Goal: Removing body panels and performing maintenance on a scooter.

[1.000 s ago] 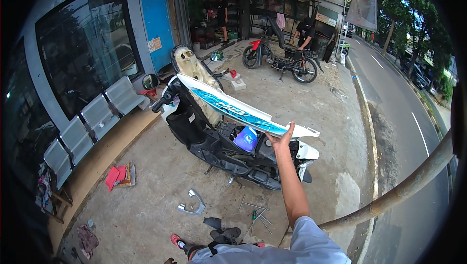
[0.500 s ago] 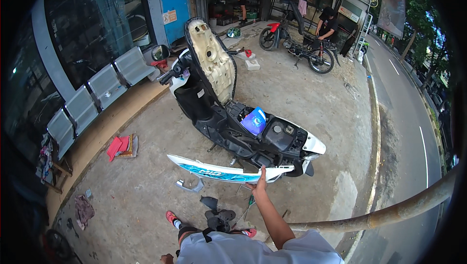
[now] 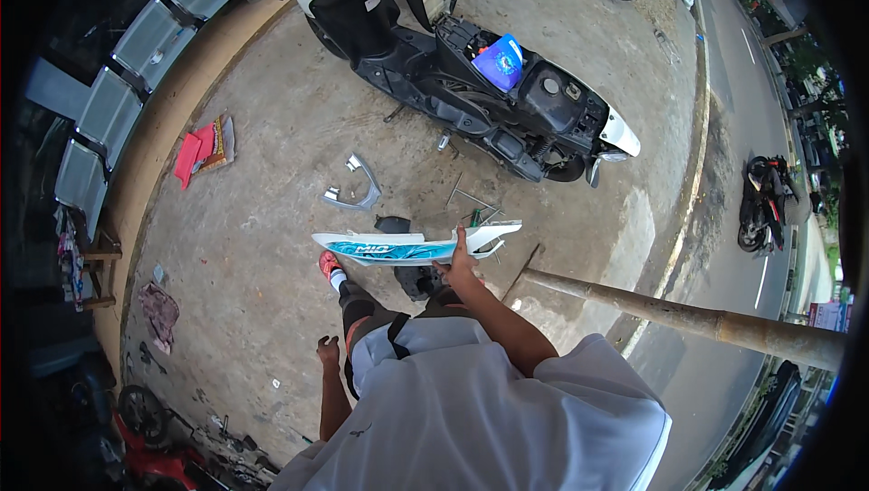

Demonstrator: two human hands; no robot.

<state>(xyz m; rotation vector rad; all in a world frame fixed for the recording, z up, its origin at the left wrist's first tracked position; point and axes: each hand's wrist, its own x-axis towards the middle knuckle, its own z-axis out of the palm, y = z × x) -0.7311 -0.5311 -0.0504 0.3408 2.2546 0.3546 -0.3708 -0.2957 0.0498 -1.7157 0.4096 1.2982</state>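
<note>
My right hand grips a white scooter side panel with blue graphics near its narrow right end. The panel lies level in front of my legs, above the ground. Loosely curled, my left hand hangs at my left side with its fingers a little apart and nothing visible in it. Beyond the panel stands a partly stripped scooter, its seat raised. A blue-purple pouch-like item rests on its frame. Black parts on the ground are partly hidden under the panel.
A silver grab rail and metal T-handle tools lie between me and the scooter. Metal seats, red packaging and a rag are to the left. At right, a bamboo pole crosses toward the road, where a motorcycle passes.
My view has tipped downward, and the scooter now sits higher in the picture. The panel has come closer to my body in my right hand. My left hand now shows more fully.
</note>
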